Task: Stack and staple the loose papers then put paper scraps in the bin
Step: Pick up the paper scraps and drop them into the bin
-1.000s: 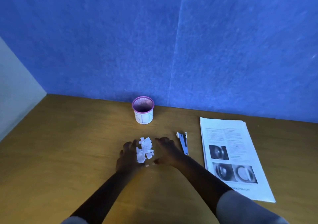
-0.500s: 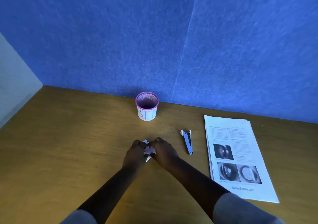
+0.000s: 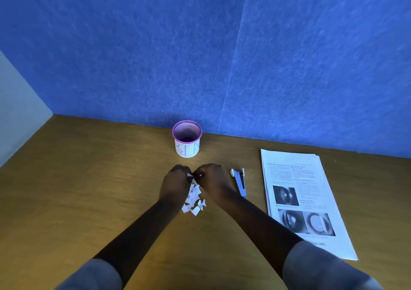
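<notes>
Small white paper scraps (image 3: 194, 200) lie in a heap on the wooden desk (image 3: 89, 189), between my wrists. My left hand (image 3: 175, 184) and my right hand (image 3: 213, 180) are cupped together just beyond the heap, fingertips pinching some scraps between them. The bin (image 3: 187, 138), a small white mesh cup with a purple rim, stands upright behind my hands near the wall. A stack of printed papers (image 3: 300, 198) lies flat at the right. A blue stapler (image 3: 240, 183) lies between my right hand and the stack.
A blue felt partition (image 3: 222, 56) closes off the back of the desk, and a pale side panel (image 3: 17, 116) stands at the left.
My hands closed over the spread scraps, then lifted and moved toward the bin with some pinched between the fingers. A heap of scraps now shows under my wrists.
</notes>
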A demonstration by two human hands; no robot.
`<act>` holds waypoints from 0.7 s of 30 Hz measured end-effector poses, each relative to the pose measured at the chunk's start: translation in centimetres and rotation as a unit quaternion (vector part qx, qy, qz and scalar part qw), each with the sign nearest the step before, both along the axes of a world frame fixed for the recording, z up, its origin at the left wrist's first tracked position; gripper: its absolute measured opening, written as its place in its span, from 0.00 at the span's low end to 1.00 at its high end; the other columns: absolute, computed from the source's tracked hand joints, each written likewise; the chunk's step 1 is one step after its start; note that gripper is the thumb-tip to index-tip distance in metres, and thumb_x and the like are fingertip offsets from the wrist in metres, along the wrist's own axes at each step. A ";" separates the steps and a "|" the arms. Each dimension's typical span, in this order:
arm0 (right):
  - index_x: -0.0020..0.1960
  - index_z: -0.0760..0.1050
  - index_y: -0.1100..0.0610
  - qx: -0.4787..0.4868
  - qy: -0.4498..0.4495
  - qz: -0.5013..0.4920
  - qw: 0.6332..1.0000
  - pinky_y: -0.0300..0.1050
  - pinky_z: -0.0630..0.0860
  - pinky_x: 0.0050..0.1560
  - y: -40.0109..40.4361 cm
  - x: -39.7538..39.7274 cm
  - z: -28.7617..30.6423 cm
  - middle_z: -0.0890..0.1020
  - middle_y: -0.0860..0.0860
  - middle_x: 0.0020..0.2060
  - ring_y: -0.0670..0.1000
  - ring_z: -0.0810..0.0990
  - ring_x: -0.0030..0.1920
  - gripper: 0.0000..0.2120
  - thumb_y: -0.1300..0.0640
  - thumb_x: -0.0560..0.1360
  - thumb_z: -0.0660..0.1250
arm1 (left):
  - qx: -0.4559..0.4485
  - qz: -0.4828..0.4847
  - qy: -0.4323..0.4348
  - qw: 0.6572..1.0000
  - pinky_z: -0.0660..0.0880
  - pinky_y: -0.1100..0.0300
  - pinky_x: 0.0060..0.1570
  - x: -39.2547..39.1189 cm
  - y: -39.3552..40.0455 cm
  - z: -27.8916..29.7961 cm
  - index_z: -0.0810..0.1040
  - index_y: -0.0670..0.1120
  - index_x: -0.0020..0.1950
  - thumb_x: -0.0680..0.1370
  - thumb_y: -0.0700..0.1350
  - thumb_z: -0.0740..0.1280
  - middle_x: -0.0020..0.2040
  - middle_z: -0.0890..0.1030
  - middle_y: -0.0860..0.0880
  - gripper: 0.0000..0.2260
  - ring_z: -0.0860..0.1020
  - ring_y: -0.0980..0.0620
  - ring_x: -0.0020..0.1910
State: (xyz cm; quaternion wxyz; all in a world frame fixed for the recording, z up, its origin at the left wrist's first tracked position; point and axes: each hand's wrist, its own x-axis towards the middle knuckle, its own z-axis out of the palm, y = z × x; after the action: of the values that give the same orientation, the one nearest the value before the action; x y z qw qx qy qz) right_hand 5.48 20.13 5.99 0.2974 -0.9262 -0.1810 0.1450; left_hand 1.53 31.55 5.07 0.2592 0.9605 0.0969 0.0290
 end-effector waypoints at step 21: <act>0.55 0.80 0.58 -0.023 -0.035 0.019 0.999 0.44 0.73 0.53 5.2 12.9 4.7 0.82 0.57 0.55 0.57 0.78 0.57 0.13 0.59 0.76 0.59 | 0.021 -0.054 0.006 0.998 0.72 0.53 0.51 11.6 5.0 4.8 0.74 0.41 0.61 0.75 0.38 0.60 0.57 0.79 0.38 0.14 0.76 0.39 0.56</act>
State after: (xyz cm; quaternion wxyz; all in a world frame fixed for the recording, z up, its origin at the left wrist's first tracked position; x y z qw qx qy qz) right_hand 18.40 25.29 10.67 0.2668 -0.9335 -0.2056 0.1226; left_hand 13.17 36.54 9.90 0.2391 0.9698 0.0460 0.0110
